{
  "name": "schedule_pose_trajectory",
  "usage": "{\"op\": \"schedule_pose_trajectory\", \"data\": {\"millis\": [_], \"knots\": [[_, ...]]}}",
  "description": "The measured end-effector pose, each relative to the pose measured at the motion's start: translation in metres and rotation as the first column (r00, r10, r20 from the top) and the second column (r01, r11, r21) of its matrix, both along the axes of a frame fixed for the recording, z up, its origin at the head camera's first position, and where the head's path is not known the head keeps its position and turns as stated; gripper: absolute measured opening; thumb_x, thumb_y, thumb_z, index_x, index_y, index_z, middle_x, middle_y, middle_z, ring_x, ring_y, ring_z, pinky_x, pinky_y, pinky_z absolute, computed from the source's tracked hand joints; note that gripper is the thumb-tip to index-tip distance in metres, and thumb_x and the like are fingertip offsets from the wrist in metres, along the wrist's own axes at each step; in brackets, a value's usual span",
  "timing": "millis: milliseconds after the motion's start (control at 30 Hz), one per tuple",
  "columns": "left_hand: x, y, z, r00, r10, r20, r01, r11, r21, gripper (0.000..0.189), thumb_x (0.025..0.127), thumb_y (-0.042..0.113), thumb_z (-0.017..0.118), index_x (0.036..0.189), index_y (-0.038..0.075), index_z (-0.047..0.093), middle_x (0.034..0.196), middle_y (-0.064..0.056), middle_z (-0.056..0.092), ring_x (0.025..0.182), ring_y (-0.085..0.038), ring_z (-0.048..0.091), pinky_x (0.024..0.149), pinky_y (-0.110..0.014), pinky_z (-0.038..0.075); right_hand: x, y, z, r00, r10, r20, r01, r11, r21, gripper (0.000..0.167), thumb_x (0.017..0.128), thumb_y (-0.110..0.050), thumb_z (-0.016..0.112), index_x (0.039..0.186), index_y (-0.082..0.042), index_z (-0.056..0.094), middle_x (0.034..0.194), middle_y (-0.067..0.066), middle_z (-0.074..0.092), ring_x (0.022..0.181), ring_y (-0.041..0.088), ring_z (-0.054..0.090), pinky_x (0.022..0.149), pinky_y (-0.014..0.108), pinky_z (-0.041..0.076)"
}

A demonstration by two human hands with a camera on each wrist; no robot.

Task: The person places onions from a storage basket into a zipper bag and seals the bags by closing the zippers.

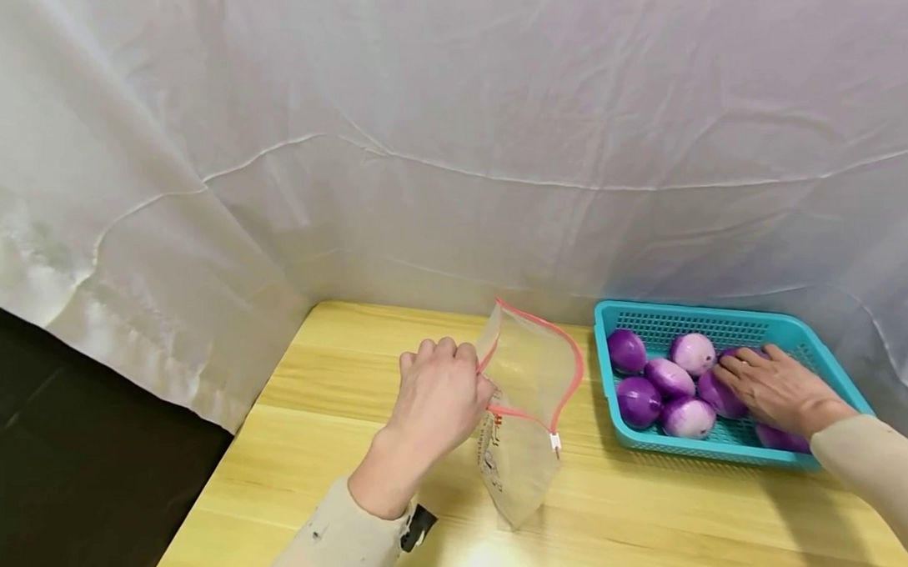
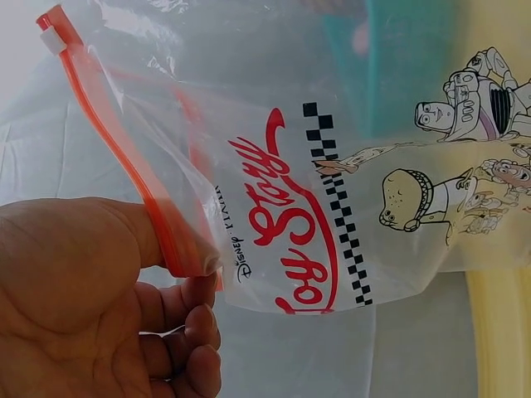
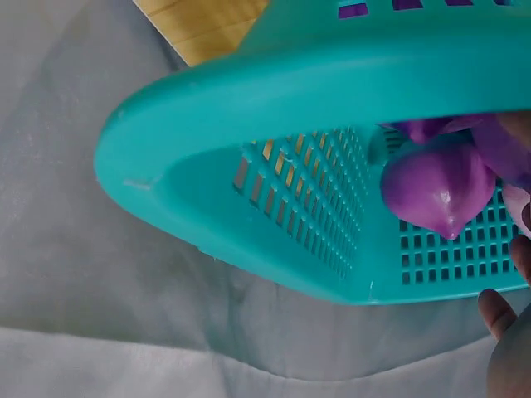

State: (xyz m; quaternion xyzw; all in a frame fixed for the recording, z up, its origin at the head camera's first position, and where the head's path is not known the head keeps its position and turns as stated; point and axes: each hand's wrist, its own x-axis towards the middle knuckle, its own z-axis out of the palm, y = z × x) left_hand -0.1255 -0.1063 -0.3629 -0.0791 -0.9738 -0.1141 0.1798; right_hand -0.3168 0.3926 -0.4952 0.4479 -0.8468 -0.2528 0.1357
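Note:
In the head view my left hand [image 1: 437, 392] pinches the edge of a clear slider zip bag [image 1: 524, 481] with a red zip rim. The bag's mouth gapes toward the basket. Up close in the left wrist view, thumb and forefinger grip the red zip strip [image 2: 124, 166] beside red Toy Story lettering [image 2: 290, 224]. On the right, my right hand [image 1: 784, 385] reaches into a teal plastic basket [image 1: 700, 448], its fingers spread over a purple onion [image 1: 719, 398]. A pointed purple onion [image 3: 440, 191] shows in the right wrist view, left of the fingertips [image 3: 496, 312].
Several purple and pale onions [image 1: 669, 378] fill the basket's left part. Basket and bag are on a wooden table [image 1: 302, 456]. A pale cloth [image 1: 449, 150] hangs behind, and a dark area [image 1: 70, 464] lies beyond the table's left edge.

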Motion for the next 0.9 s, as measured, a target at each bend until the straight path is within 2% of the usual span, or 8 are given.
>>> {"op": "schedule_pose_trajectory", "data": {"millis": [167, 333, 500, 700, 733, 800, 833, 900], "knots": [[0.001, 0.001, 0.001, 1.0, -0.005, 0.011, 0.005, 1.0, 0.01, 0.028, 0.089, 0.02, 0.066, 0.07, 0.018, 0.046, 0.072, 0.001, 0.044, 0.071, -0.023, 0.04, 0.068, -0.037, 0.03, -0.004, 0.004, -0.007, 0.998, 0.055, 0.004, -0.055, 0.994, -0.094, 0.056, 0.078, -0.015, 0.077, 0.133, -0.009, 0.068, 0.124, 0.018, 0.068, 0.114, 0.04, 0.06, 0.086, 0.061, 0.05], [0.001, 0.001, 0.002, 1.0, -0.01, 0.01, 0.01, 1.0, 0.015, 0.028, 0.089, 0.02, 0.067, 0.07, 0.018, 0.046, 0.071, 0.001, 0.044, 0.07, -0.022, 0.04, 0.068, -0.037, 0.03, -0.005, 0.008, -0.011, 0.996, 0.089, -0.004, -0.089, 0.985, -0.146, 0.07, 0.065, -0.021, 0.087, 0.129, -0.003, 0.062, 0.121, 0.022, 0.067, 0.112, 0.043, 0.062, 0.085, 0.063, 0.051], [0.001, 0.001, 0.002, 1.0, -0.008, 0.019, 0.008, 1.0, 0.017, 0.028, 0.089, 0.021, 0.067, 0.071, 0.018, 0.047, 0.072, 0.001, 0.045, 0.071, -0.022, 0.041, 0.068, -0.037, 0.031, -0.005, 0.007, -0.01, 0.998, 0.069, 0.0, -0.067, 0.972, -0.225, 0.072, 0.064, -0.02, 0.083, 0.127, 0.001, 0.056, 0.119, 0.024, 0.064, 0.111, 0.045, 0.06, 0.086, 0.062, 0.05], [0.002, 0.0, 0.001, 1.0, -0.009, 0.012, 0.009, 1.0, 0.017, 0.027, 0.087, 0.019, 0.066, 0.07, 0.018, 0.046, 0.071, 0.001, 0.044, 0.069, -0.022, 0.041, 0.067, -0.037, 0.031, -0.006, 0.007, -0.003, 0.998, 0.028, -0.065, -0.042, 0.974, -0.224, 0.088, 0.06, -0.036, 0.091, 0.13, 0.001, 0.051, 0.118, 0.026, 0.058, 0.108, 0.047, 0.055, 0.085, 0.061, 0.048], [0.002, 0.0, 0.001, 1.0, -0.011, 0.011, 0.011, 1.0, 0.017, 0.027, 0.087, 0.019, 0.066, 0.069, 0.018, 0.046, 0.07, 0.001, 0.044, 0.069, -0.022, 0.041, 0.067, -0.037, 0.03, -0.006, 0.007, -0.002, 0.997, 0.027, -0.074, -0.044, 0.974, -0.224, 0.086, 0.064, -0.038, 0.089, 0.13, 0.001, 0.05, 0.118, 0.027, 0.057, 0.108, 0.048, 0.054, 0.085, 0.061, 0.048], [0.002, 0.0, 0.001, 1.0, -0.012, 0.01, 0.012, 1.0, 0.015, 0.026, 0.087, 0.018, 0.066, 0.07, 0.018, 0.046, 0.071, 0.001, 0.044, 0.069, -0.022, 0.041, 0.067, -0.037, 0.03, -0.007, 0.006, 0.0, 0.996, 0.032, -0.088, -0.052, 0.97, -0.238, 0.07, 0.082, -0.043, 0.072, 0.131, 0.002, 0.05, 0.118, 0.028, 0.055, 0.108, 0.049, 0.053, 0.084, 0.061, 0.047], [0.002, 0.0, 0.001, 1.0, -0.013, 0.009, 0.013, 1.0, 0.014, 0.026, 0.087, 0.018, 0.066, 0.07, 0.018, 0.046, 0.071, 0.001, 0.044, 0.069, -0.023, 0.04, 0.067, -0.037, 0.03, -0.006, 0.005, 0.0, 0.995, 0.034, -0.091, -0.056, 0.966, -0.254, 0.064, 0.09, -0.046, 0.06, 0.13, 0.002, 0.05, 0.118, 0.029, 0.055, 0.108, 0.049, 0.053, 0.084, 0.061, 0.047], [0.002, 0.001, 0.001, 1.0, -0.016, 0.011, 0.016, 1.0, 0.014, 0.026, 0.087, 0.018, 0.066, 0.07, 0.018, 0.046, 0.071, 0.001, 0.044, 0.069, -0.023, 0.04, 0.067, -0.036, 0.03, -0.006, 0.003, 0.0, 0.995, 0.035, -0.098, -0.062, 0.956, -0.285, 0.066, 0.099, -0.055, 0.034, 0.128, 0.003, 0.05, 0.118, 0.029, 0.055, 0.108, 0.05, 0.052, 0.084, 0.062, 0.046]]}}
